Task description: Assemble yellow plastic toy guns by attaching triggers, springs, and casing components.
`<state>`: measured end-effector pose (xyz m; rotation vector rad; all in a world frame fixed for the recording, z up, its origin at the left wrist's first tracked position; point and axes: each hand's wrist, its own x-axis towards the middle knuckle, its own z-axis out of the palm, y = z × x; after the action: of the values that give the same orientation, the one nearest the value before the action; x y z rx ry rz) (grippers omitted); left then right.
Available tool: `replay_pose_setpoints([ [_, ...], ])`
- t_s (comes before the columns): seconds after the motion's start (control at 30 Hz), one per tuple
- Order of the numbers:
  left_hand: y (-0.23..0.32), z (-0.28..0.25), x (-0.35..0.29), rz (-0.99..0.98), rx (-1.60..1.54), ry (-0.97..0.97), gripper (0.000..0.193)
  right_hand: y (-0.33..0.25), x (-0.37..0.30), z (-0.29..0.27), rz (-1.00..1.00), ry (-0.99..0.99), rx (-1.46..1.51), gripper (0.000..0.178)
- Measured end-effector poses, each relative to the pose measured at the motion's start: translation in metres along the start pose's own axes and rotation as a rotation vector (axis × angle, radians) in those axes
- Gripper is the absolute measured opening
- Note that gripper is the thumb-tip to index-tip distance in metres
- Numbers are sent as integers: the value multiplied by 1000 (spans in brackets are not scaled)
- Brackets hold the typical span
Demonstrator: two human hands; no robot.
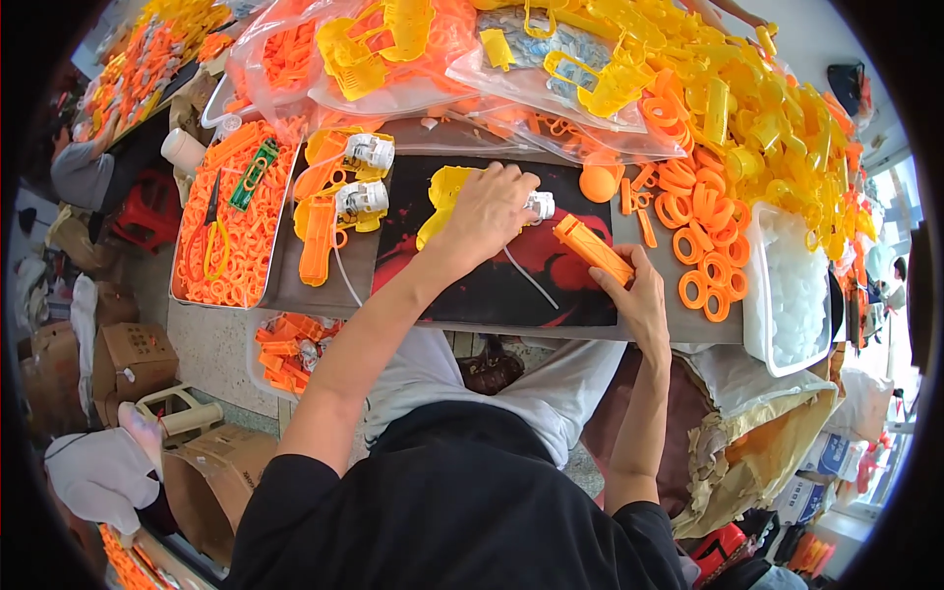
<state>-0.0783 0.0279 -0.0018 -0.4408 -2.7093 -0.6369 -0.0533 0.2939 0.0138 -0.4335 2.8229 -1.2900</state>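
Observation:
My left hand (489, 208) reaches over a yellow plastic shell (444, 195) on the dark red-and-black mat (442, 285). Its fingers are closed around a white mechanism (541, 205) at the shell's right side, partly hidden by the hand. A thin pale tube (531, 278) trails from there across the mat. My right hand (641, 295) grips one end of a long orange plastic piece (593, 250), its other end tilted up toward the mechanism. To the left lie two yellow-and-orange half assemblies (317, 236) with white mechanisms.
A tray of small orange parts (236, 265) carries scissors (214, 236) and a green tool (254, 175). Loose orange rings (715, 267) and an orange ball (598, 184) lie at right. Beyond are a white bin of whitish pieces (755, 324) and heaped yellow shells (767, 118).

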Motion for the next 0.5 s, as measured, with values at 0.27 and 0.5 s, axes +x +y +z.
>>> replay_pose_setpoints([
  [0.27,-18,-15,-17,-242,-906,266,34,2,0,-3,204,-11,561,34],
  [0.5,-13,-15,-50,180,-496,344,32,1,20,-3,127,48,545,30],
])
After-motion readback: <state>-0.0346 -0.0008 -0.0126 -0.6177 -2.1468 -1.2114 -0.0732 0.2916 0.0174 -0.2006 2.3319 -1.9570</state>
